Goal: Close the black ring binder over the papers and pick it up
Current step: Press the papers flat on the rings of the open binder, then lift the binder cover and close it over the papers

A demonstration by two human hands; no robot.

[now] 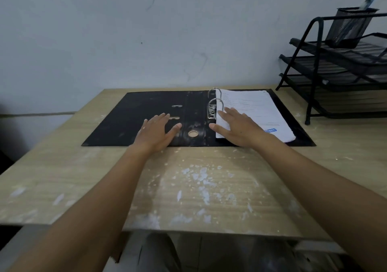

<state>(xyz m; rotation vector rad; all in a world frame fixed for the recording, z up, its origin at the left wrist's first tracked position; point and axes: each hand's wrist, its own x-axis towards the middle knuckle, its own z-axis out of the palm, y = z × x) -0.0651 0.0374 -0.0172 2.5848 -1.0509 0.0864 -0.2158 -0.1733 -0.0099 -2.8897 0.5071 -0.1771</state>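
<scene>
Binder [134,123] lies open, two rings [215,102], two flat hands.

Worn board, bright metal, matt wood grain

The black ring binder [146,112] is scuffed, dull board with shiny metal rings [215,104]; the papers [255,108] are white and matt; the table [188,188] is pale wood-grain laminate flecked with white; the tray rack [335,62] is black metal mesh.
</scene>
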